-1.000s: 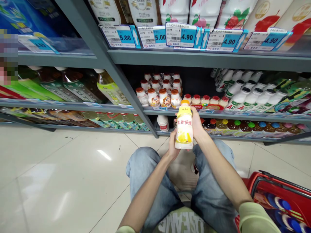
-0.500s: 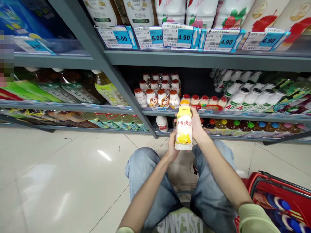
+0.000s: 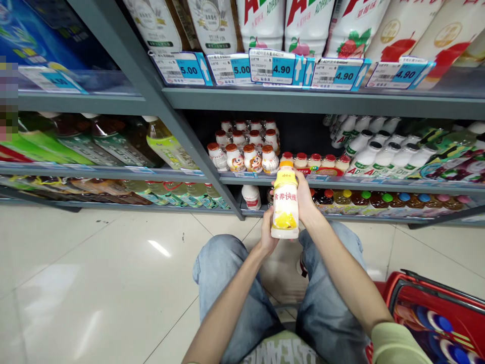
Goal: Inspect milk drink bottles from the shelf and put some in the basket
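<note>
Between my two hands is a drink bottle [image 3: 285, 205] with an orange cap, a yellow top and red lettering over a yellow fruit picture. Its label faces me, and it is held over the gap between my knees, in front of the lower shelves. My left hand [image 3: 268, 230] is closed on its lower left side. Higher up on the right side, my right hand [image 3: 304, 197] grips it, with its fingers mostly hidden behind the bottle.
Ahead, a grey shelf [image 3: 246, 99] carries small red-capped bottles [image 3: 252, 157] and white bottles with black caps [image 3: 373, 156]. A lower row has colourful caps. To my right stands a red shopping basket [image 3: 460, 298] with blue-capped bottles inside. Tiled floor [image 3: 113, 283] spreads to the left.
My view has tilted up slightly, so the shelves sit a little lower in the picture. Both hands keep the same hold on the bottle.
</note>
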